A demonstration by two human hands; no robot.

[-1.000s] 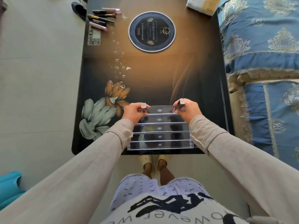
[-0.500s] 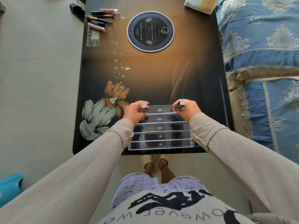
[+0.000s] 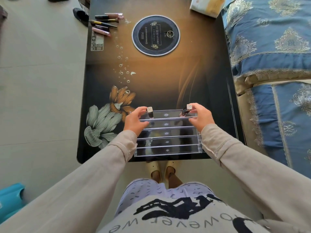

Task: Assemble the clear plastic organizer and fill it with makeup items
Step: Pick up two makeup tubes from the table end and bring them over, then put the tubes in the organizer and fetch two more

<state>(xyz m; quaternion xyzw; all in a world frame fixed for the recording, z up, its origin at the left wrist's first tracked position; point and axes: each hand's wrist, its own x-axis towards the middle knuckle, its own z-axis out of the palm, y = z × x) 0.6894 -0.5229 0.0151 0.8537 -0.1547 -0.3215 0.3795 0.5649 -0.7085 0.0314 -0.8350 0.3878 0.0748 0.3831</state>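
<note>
Grip first: both hands have loosened since a moment ago, when each was closed round a lipstick. The left hand (image 3: pixel 134 122) is now spread, finger and thumb standing clear on either side of the left lipstick (image 3: pixel 150 113), which stands upright on its own. The right hand (image 3: pixel 202 118) is also spread, its thumb off. One fingertip seems to just touch the cap of the right lipstick (image 3: pixel 186 111), which leans.

Both lipsticks sit in the far row of the clear organizer (image 3: pixel 168 148), at its 11 and 1 o'clock corners. The organizer rests at 6 o'clock on the table (image 3: pixel 159 78), assembled, its nearer rows unfilled.

So filling has begun. The remaining makeup items (image 3: pixel 105 23) lie at the table's 11 o'clock corner, probably the next reach.
</note>
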